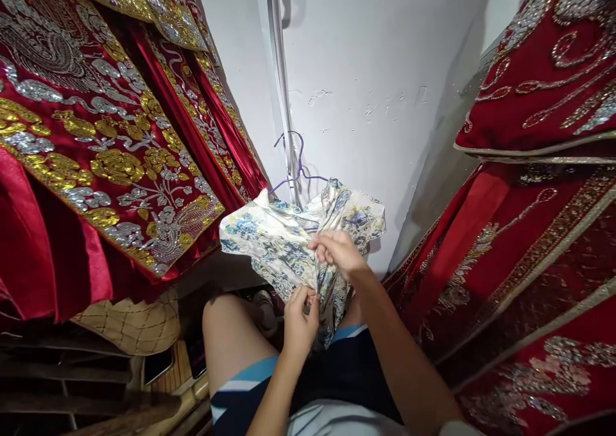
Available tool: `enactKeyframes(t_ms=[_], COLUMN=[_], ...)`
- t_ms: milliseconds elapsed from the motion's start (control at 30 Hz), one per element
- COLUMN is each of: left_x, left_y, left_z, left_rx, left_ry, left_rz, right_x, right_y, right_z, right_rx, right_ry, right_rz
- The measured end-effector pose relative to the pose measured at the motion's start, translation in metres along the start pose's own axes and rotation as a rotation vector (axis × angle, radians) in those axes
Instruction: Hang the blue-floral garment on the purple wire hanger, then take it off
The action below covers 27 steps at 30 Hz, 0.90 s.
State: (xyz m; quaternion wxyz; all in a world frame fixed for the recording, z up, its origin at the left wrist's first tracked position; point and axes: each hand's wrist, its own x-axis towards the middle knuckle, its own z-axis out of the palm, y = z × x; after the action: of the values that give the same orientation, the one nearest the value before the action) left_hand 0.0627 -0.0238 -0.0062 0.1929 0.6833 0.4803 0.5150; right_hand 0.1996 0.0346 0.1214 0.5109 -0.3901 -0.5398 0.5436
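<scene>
A cream blouse (283, 247) with a blue, grey and yellow floral print hangs in front of me on a purple hanger (301, 167). The hanger's hook is up beside a white metal post. My right hand (337, 250) pinches the front edge of the blouse below the neckline. Lower down, my left hand (303, 308) grips the same front edge between thumb and fingers. Whether there are buttons under my fingertips cannot be made out. The lower part of the blouse drops between my knees, partly hidden by my hands.
Red garments with gold and silver embroidery (120, 160) hang at the left. More red beaded garments (543, 231) hang close on the right. The white post (279, 58) stands against a pale wall (366, 51). A phone (158, 364) lies on a wooden surface at lower left.
</scene>
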Motion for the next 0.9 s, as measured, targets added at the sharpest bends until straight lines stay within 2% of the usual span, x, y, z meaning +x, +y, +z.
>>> enactKeyframes(t_ms=[67, 167, 267, 367, 533, 600, 633, 700, 767, 833, 900], left_x=[0.000, 0.001, 0.009, 0.036, 0.115, 0.145, 0.156, 0.169, 0.175, 0.176, 0.177], left_y=[0.000, 0.001, 0.005, 0.020, 0.075, 0.096, 0.104, 0.115, 0.121, 0.123, 0.119], left_z=[-0.003, -0.007, -0.014, -0.027, -0.066, -0.078, -0.083, -0.089, -0.094, -0.101, -0.114], left_rx=[0.023, 0.031, 0.016, -0.021, 0.025, 0.115, 0.169, 0.278, 0.364, 0.377, 0.295], left_ry=[-0.036, -0.124, -0.201, -0.218, 0.033, 0.090, 0.080, 0.072, 0.112, 0.217, 0.340], left_rz=[0.013, 0.010, 0.020, 0.104, 0.347, 0.473, 0.538, 0.644, 0.707, 0.712, 0.631], right_x=[0.019, 0.040, 0.044, 0.035, 0.022, 0.020, 0.020, 0.020, 0.022, 0.024, 0.025], right_y=[-0.032, -0.066, -0.074, -0.065, -0.059, -0.061, -0.062, -0.060, -0.051, -0.038, -0.022], right_z=[0.001, 0.003, 0.005, 0.007, 0.009, 0.011, 0.013, 0.018, 0.025, 0.032, 0.035], right_rx=[0.010, 0.092, 0.117, 0.094, 0.019, -0.011, -0.028, -0.077, -0.148, -0.212, -0.252], right_ry=[-0.001, 0.117, 0.167, 0.124, 0.088, 0.085, 0.095, 0.155, 0.234, 0.286, 0.302], right_rz=[-0.108, -0.241, -0.329, -0.358, -0.351, -0.369, -0.386, -0.432, -0.473, -0.495, -0.477])
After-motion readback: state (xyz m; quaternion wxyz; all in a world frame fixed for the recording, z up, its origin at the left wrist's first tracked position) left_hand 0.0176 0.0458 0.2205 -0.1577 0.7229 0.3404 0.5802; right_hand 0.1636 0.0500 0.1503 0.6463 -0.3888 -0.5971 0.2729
